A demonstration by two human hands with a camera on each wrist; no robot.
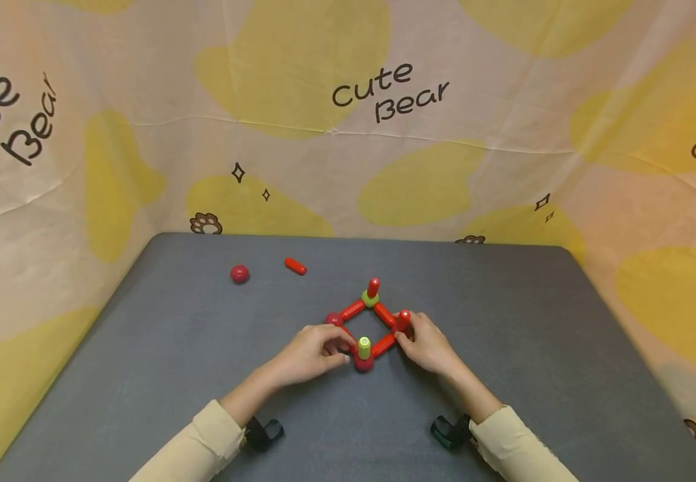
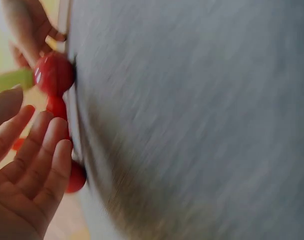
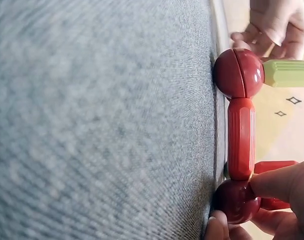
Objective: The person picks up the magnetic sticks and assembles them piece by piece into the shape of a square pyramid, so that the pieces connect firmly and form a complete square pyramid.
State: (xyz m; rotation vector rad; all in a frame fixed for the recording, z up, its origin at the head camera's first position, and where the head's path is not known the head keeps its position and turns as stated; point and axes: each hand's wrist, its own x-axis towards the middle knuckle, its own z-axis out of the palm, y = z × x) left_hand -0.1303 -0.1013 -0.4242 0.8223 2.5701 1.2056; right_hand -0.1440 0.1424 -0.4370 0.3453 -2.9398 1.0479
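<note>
A four-sided frame of red rods joined by balls lies on the grey table [image 1: 474, 288]. Its front corner is a red ball [image 1: 364, 364] with a light green rod [image 1: 364, 346] standing on it. My right hand [image 1: 429, 347] pinches the dark red ball [image 3: 236, 202] at the right corner, under an upright red rod [image 1: 405, 317]. My left hand [image 1: 316, 353] is beside the front-left red rod [image 2: 57, 107], fingers loosely extended; whether they touch it cannot be told. The back corner is a green ball [image 1: 370, 298] bearing another upright red rod [image 1: 373, 286]; a red ball [image 1: 333, 319] forms the left corner.
Behind and left of the frame lie a loose red ball [image 1: 239, 274] and a loose red rod [image 1: 295, 266]. A patterned cloth [image 1: 300, 87] hangs behind the table and along both sides. Black straps [image 1: 264, 434] are at both wrists.
</note>
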